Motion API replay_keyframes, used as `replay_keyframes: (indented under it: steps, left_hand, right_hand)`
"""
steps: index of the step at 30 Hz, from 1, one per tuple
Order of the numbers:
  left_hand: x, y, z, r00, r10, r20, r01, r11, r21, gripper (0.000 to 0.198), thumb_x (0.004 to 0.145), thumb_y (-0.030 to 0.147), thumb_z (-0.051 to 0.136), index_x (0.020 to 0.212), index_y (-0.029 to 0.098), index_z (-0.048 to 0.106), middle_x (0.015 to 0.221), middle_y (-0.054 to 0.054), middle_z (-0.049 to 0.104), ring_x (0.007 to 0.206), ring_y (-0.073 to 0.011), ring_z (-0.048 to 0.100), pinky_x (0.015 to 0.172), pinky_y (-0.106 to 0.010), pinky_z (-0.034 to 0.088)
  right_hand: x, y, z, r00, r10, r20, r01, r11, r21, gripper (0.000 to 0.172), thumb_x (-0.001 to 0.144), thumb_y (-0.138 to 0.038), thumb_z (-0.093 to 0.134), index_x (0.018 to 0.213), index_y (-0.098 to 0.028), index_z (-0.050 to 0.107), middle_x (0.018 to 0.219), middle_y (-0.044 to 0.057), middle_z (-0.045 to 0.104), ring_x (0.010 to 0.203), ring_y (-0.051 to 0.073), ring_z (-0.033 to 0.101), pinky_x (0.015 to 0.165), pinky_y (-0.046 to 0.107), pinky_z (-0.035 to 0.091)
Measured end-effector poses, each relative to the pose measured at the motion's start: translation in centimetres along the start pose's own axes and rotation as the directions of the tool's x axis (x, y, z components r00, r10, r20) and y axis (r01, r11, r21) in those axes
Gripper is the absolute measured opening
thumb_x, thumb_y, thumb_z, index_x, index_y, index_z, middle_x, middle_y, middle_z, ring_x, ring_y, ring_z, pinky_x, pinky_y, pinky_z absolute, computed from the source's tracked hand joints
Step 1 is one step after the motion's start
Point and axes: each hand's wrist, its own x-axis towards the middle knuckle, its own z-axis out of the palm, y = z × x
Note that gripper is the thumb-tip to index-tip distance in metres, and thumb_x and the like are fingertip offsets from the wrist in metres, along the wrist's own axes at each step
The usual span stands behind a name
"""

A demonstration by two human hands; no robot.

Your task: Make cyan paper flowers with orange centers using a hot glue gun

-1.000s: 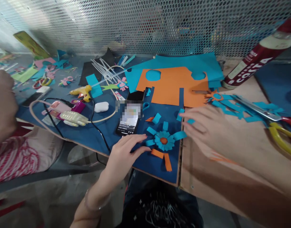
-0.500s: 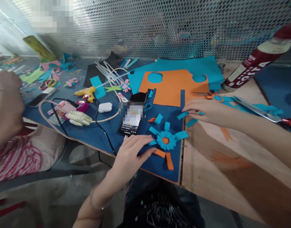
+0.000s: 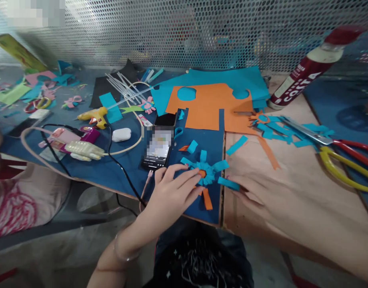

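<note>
A blue paper flower (image 3: pixel 205 171) with an orange centre lies on the dark blue mat (image 3: pixel 118 168) near the front edge. My left hand (image 3: pixel 172 192) rests flat on its left side, fingers stretched out and touching the petals. My right hand (image 3: pixel 271 196) comes in from the right over the brown board (image 3: pixel 292 168), its fingertips pinching a blue paper strip (image 3: pixel 228 183) against the flower's right side. Another blue strip (image 3: pixel 237 145) and an orange strip (image 3: pixel 268 152) lie loose on the board. Two orange strips (image 3: pixel 207 199) stick out under the flower.
A phone (image 3: pixel 157 149) lies just left of the flower. Orange and blue sheets (image 3: pixel 208 104) lie behind. Scissors (image 3: pixel 343 156) and blue scraps sit at the right, a red bottle (image 3: pixel 304 76) behind them. A glue gun (image 3: pixel 91 116), earbud case (image 3: pixel 121 134) and cables are at left. Another person (image 3: pixel 10 200) sits far left.
My right hand has picked up a blue strip near the orange sheet and brought it down to the flower's right side. My left hand slid closer onto the flower.
</note>
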Motion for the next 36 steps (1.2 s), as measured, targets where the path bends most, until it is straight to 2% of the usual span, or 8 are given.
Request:
replay_keyframes:
  steps: [5, 10, 17, 23, 26, 30, 33, 36]
  left_hand:
    - [0.1, -0.1, 0.1, 1.000, -0.027, 0.000, 0.027, 0.999, -0.018, 0.021, 0.094, 0.028, 0.061, 0.111, 0.020, 0.071, 0.119, -0.002, 0.073, 0.114, -0.0255, 0.058, 0.097, -0.046, 0.046]
    - [0.2, -0.2, 0.3, 0.999, -0.050, -0.013, 0.049, 0.997, -0.064, 0.020, 0.094, 0.027, 0.062, 0.110, 0.021, 0.071, 0.116, -0.003, 0.075, 0.112, -0.0244, 0.060, 0.094, -0.045, 0.048]
    - [0.6, 0.2, 0.2, 0.998, -0.047, -0.034, 0.047, 0.999, -0.011, 0.016, 0.092, 0.032, 0.065, 0.104, 0.022, 0.071, 0.111, -0.001, 0.076, 0.108, -0.0252, 0.062, 0.089, -0.044, 0.045]
    - [1.2, 1.3, -0.1, 0.998, -0.025, -0.061, 0.032, 0.992, 0.120, 0.008, 0.090, 0.031, 0.068, 0.091, 0.023, 0.071, 0.104, 0.000, 0.078, 0.105, -0.0290, 0.065, 0.088, -0.048, 0.034]
    - [1.3, 1.4, 0.0, 0.998, -0.005, -0.061, 0.014, 0.990, 0.140, 0.005, 0.091, 0.026, 0.066, 0.090, 0.023, 0.070, 0.103, 0.001, 0.078, 0.105, -0.0285, 0.065, 0.088, -0.047, 0.032]
    - [1.1, 1.5, 0.1, 0.998, 0.007, -0.067, 0.004, 0.986, 0.164, 0.007, 0.093, 0.021, 0.063, 0.094, 0.023, 0.070, 0.105, 0.001, 0.078, 0.104, -0.0275, 0.066, 0.085, -0.044, 0.032]
    - [0.9, 1.5, 0.3, 0.997, 0.006, -0.083, 0.008, 0.985, 0.172, 0.009, 0.093, 0.020, 0.062, 0.094, 0.024, 0.070, 0.106, 0.001, 0.078, 0.104, -0.0262, 0.067, 0.087, -0.044, 0.031]
    - [0.8, 1.6, 0.5, 0.994, -0.003, -0.107, 0.021, 0.986, 0.167, 0.010, 0.094, 0.019, 0.061, 0.091, 0.024, 0.070, 0.104, 0.001, 0.078, 0.104, -0.0250, 0.067, 0.087, -0.043, 0.029]
  right_hand:
    - [-0.3, -0.6, 0.7, 0.998, -0.018, 0.052, 0.020, 0.999, -0.033, 0.032, 0.096, -0.021, 0.041, 0.115, -0.024, 0.067, 0.080, 0.007, 0.068, 0.076, 0.025, 0.064, 0.068, 0.042, 0.051]
    - [-0.4, -1.2, 1.1, 0.996, -0.050, 0.079, 0.055, 0.997, -0.063, 0.038, 0.093, -0.015, 0.042, 0.121, -0.025, 0.066, 0.090, 0.008, 0.070, 0.082, 0.026, 0.063, 0.074, 0.042, 0.050]
    - [0.2, -1.6, 0.6, 0.983, -0.100, 0.151, 0.127, 0.976, -0.178, 0.032, 0.083, -0.003, 0.047, 0.090, -0.023, 0.072, 0.082, 0.008, 0.068, 0.078, 0.026, 0.061, 0.068, 0.041, 0.048]
    - [1.0, -1.9, -0.4, 0.960, -0.204, 0.194, 0.262, 0.900, -0.347, 0.034, 0.072, 0.004, 0.047, 0.085, -0.017, 0.071, 0.092, 0.013, 0.070, 0.078, 0.027, 0.059, 0.063, 0.041, 0.045]
    - [1.1, -1.9, -0.6, 0.945, -0.252, 0.206, 0.318, 0.850, -0.420, 0.032, 0.072, 0.003, 0.047, 0.082, -0.016, 0.071, 0.091, 0.014, 0.070, 0.077, 0.027, 0.058, 0.063, 0.041, 0.046]
    - [1.2, -2.1, -0.5, 0.964, -0.236, 0.123, 0.266, 0.845, -0.465, 0.035, 0.073, 0.004, 0.044, 0.082, -0.016, 0.072, 0.077, 0.010, 0.066, 0.068, 0.023, 0.055, 0.061, 0.037, 0.047]
    - [1.3, -2.4, -0.7, 0.976, -0.212, 0.054, 0.211, 0.850, -0.482, 0.037, 0.075, 0.004, 0.044, 0.099, -0.007, 0.072, 0.082, 0.012, 0.066, 0.070, 0.023, 0.057, 0.065, 0.036, 0.049]
    - [1.6, -2.7, -1.1, 0.976, -0.215, -0.015, 0.179, 0.849, -0.498, 0.033, 0.079, 0.001, 0.046, 0.103, 0.001, 0.069, 0.077, 0.012, 0.064, 0.069, 0.024, 0.059, 0.065, 0.036, 0.049]
